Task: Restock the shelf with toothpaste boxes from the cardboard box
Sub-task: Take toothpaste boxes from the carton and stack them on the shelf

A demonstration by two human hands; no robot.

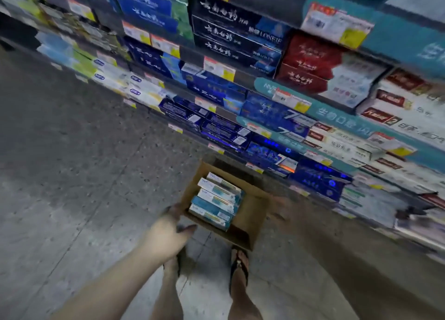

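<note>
Head view, looking down a store aisle, whole frame smeared by motion. Far left: grey speckled floor, bare. Left hand grips the near-left corner of the cardboard box, fingers curled over the rim, thumb under or along the outer wall. Box is brown, open-topped, tilted in frame, held low in front of the shelf and above the person's feet. Inside, against the left wall: a stack of toothpaste boxes, long and flat, white and teal with a yellowish band; five or so faces show, print unreadable. Right part of the box interior is bare cardboard. Below the box, two feet in dark flip-flops; left foot mostly hidden behind the left forearm. Right hand sits at the box's far-right side, dim and blurred; it seems to be pressed flat or wrapped against the wall, but finger position cannot be made out. Right: shelf tiers run diagonally, packed with blue, dark navy, red and white cartons, with yellow-and-white price tags on the edges. Upper-right tiers cut off by the frame edge; label text illegible.
</note>
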